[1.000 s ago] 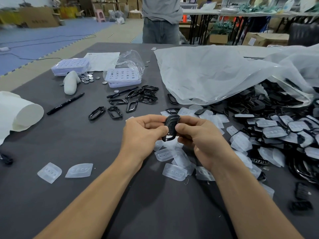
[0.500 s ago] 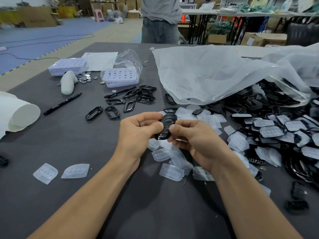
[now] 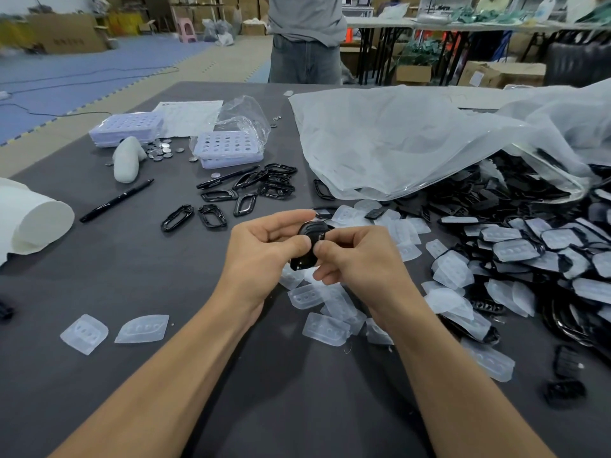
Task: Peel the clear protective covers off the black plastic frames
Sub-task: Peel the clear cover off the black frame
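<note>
Both hands hold one black plastic frame (image 3: 310, 238) above the middle of the dark table (image 3: 99, 269). My left hand (image 3: 264, 252) grips its left side, thumb on the front. My right hand (image 3: 357, 259) pinches its right edge with thumb and forefinger. Whether a clear cover is on this frame I cannot tell. Peeled clear covers (image 3: 325, 328) lie under and in front of the hands. Several bare black frames (image 3: 244, 193) lie beyond the hands to the left. A heap of covered frames (image 3: 515, 249) spreads on the right.
A big clear plastic bag (image 3: 413, 140) lies over the heap at the back right. Two loose covers (image 3: 112, 330), a black pen (image 3: 115, 200), a white paper roll (image 3: 33, 219), purple trays (image 3: 228, 148) and coin cells (image 3: 162, 150) are on the left. A person (image 3: 305, 38) stands beyond the table.
The frame has tilted and turned a little between my fingers, its lower end now pointing down to the left. My right thumb and forefinger have shifted along its right edge.
</note>
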